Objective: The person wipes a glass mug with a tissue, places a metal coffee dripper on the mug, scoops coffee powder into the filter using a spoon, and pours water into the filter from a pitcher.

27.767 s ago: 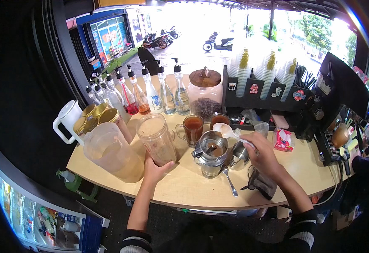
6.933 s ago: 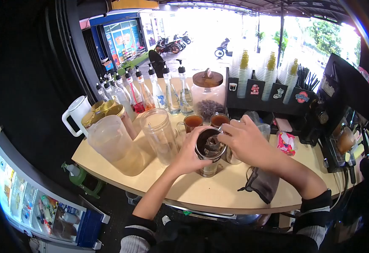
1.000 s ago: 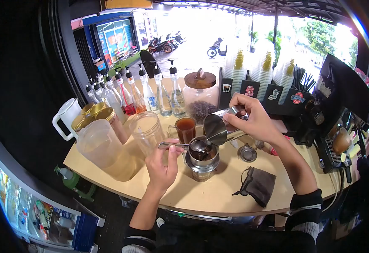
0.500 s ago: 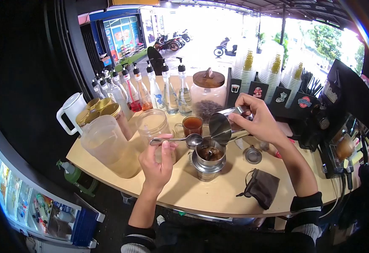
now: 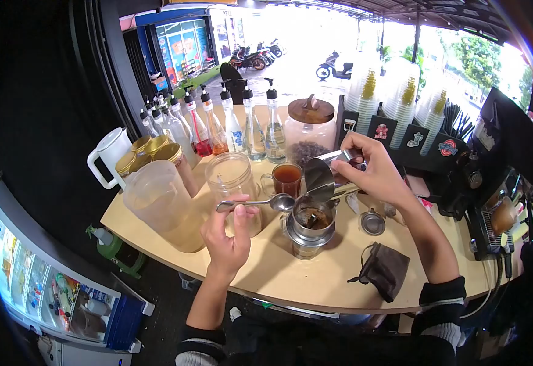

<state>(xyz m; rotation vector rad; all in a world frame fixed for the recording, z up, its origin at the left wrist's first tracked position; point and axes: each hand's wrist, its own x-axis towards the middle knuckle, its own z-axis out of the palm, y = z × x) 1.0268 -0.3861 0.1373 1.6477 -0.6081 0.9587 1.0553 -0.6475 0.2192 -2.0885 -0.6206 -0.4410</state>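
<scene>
My left hand pinches the handle of a metal spoon, held level just left of the drip filter's rim. My right hand grips a shiny metal pitcher, tilted with its spout over the filter. The metal coffee drip filter sits on a cup and holds dark wet coffee. I cannot make out a stream from the spout. Behind the spoon stands a glass mug of reddish-brown liquid. Right of the filter lies a small round metal piece.
A brown drawstring pouch lies near the counter's front edge. Left are an open clear jar, a large plastic pitcher and a white jug. Pump bottles, a lidded bean jar and stacked cups line the back.
The view has turned slightly, so the counter items appear farther right. The spoon's bowl now sits farther left of the filter. Both hands keep their holds, and the pitcher stays tilted.
</scene>
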